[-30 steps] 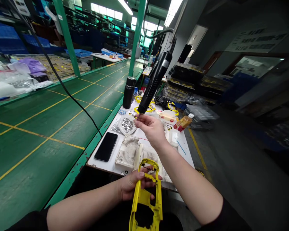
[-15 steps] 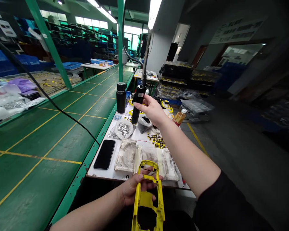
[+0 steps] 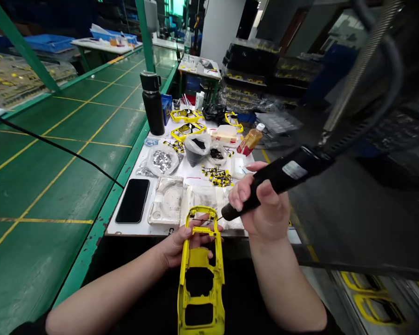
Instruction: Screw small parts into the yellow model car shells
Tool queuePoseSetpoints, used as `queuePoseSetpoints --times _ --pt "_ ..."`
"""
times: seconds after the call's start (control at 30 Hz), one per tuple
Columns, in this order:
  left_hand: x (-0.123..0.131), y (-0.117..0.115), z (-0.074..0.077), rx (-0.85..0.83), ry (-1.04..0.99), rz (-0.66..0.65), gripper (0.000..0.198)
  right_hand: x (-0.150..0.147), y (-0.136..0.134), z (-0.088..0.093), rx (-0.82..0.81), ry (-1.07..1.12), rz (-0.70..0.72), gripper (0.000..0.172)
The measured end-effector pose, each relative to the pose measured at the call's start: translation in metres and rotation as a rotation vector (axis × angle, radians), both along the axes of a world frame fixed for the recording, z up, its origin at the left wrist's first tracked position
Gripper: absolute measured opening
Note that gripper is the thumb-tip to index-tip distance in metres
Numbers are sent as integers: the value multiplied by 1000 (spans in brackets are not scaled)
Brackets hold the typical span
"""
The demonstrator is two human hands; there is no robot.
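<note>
My left hand (image 3: 179, 242) grips a long yellow plastic frame (image 3: 218, 279) with several cut-outs, its far end above the table edge. In my right hand (image 3: 265, 209) is a black electric screwdriver (image 3: 275, 179), tilted so its bit points left and down. The thin bit reaches the upper right corner of the yellow frame; whether it touches a screw is too small to tell. A coil spring (image 3: 361, 70) and a cable run up from the tool's back end. Just beyond the frame lies a dirty white moulded fixture (image 3: 167, 200).
A phone (image 3: 132, 201) lies by the conveyor (image 3: 70, 177) on the left. Bags of small metal pieces (image 3: 161, 159) and dark parts (image 3: 197, 144), small yellow-black parts (image 3: 218, 177), a black flask (image 3: 152, 109), a drink bottle (image 3: 251, 139) and more yellow frames (image 3: 187, 130) stand farther back.
My right hand has brought the screwdriver down and toward me, from upright to tilted, with its bit now at the yellow frame. The left hand still holds the frame. The view has tipped downward.
</note>
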State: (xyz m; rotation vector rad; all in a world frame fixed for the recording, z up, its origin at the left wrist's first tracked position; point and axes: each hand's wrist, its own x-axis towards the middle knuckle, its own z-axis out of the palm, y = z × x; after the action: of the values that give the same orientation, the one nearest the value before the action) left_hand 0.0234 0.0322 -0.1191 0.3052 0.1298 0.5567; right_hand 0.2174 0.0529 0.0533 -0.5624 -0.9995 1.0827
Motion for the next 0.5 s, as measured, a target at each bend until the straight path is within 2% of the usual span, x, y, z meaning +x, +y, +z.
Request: queuePoseSetpoints --times 0.1,0.23,0.5 --pt "-1 0 1 -1 23 -8 87 1 -2 -13 9 21 -59 40" --pt "-3 -1 1 -2 40 -13 95 -2 1 -21 12 9 -84 43" --pt "-3 0 -1 12 38 -7 88 -8 4 -27 -25 -46 -90 45"
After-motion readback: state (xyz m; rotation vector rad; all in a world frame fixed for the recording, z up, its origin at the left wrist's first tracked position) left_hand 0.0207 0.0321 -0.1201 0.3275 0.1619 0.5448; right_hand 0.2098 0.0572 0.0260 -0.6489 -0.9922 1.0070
